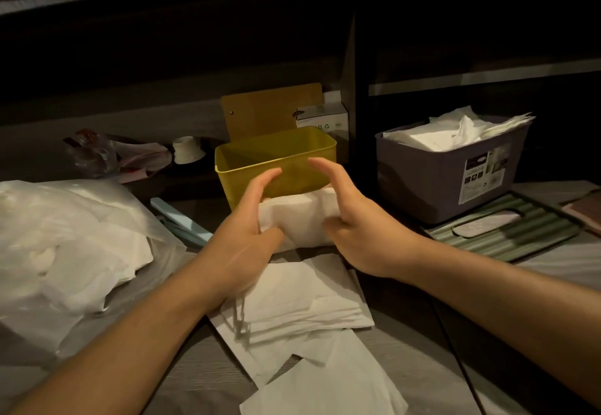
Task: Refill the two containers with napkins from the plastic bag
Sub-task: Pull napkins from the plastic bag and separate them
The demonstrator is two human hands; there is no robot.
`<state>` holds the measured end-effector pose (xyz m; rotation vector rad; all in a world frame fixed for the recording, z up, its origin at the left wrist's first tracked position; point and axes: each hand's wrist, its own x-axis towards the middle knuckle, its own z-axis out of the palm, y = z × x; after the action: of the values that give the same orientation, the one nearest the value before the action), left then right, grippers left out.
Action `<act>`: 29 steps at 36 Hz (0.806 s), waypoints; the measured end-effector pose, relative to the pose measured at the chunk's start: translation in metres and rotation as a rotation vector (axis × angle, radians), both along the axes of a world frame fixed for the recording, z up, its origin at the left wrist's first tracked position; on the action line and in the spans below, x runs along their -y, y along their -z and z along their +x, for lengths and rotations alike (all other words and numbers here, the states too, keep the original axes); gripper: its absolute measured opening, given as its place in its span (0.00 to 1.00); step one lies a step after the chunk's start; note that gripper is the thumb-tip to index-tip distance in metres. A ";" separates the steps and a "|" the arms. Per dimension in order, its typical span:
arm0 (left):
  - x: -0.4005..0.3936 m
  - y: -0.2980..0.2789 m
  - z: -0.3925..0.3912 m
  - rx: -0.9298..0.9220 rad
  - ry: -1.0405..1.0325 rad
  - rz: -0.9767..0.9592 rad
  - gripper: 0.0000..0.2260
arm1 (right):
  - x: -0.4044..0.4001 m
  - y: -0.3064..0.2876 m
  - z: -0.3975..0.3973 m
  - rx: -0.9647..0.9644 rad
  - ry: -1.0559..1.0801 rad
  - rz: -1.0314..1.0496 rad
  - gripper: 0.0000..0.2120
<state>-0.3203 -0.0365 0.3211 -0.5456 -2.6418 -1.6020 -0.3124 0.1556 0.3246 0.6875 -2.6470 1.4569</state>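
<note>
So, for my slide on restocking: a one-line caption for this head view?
Both hands hold a napkin stack before the empty yellow container; the purple container is already full.

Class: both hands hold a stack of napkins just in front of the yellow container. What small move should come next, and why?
Probably lift the napkin stack over the near rim and lower it into the yellow container. Left hand and right hand already grip its two ends, the container looks empty, and the grey container already holds napkins.
</note>
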 end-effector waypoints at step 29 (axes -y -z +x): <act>0.012 0.006 0.000 -0.022 -0.080 0.049 0.15 | -0.021 -0.044 0.016 0.077 -0.463 0.610 0.17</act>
<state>-0.3207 -0.0490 0.3156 -0.4480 -2.5664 -1.6231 -0.2959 0.1762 0.3685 1.3831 -3.1519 0.6961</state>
